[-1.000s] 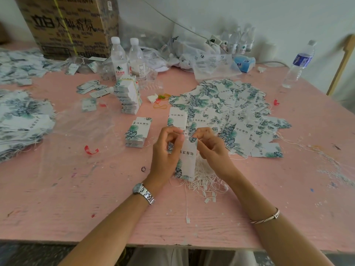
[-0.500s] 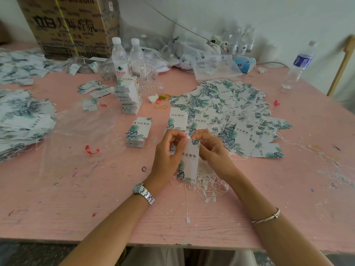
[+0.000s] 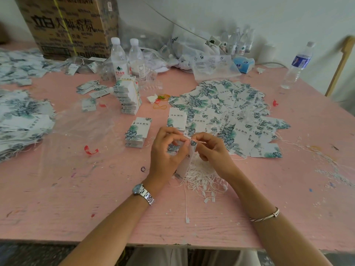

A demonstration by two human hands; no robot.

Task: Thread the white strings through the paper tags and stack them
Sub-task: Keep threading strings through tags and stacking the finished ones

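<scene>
Left hand [image 3: 169,148] pinches the paper tag [image 3: 184,163], right hand [image 3: 213,150] pinches a white string [image 3: 201,142]. Hold the tag steady; poke slowly.

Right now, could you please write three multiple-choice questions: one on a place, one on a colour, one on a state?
1. Where is the pile of loose white strings? A. on the floor B. on a chair C. on the table, in front of the person
2. What colour is the table? A. pink B. green C. black
3. How is the paper tag? A. flat on the table B. pinched by the left hand and right hand C. torn in two
1 C: it lies by the wrists. 2 A: bare top is pink. 3 B: fingers of both close on it.
</scene>
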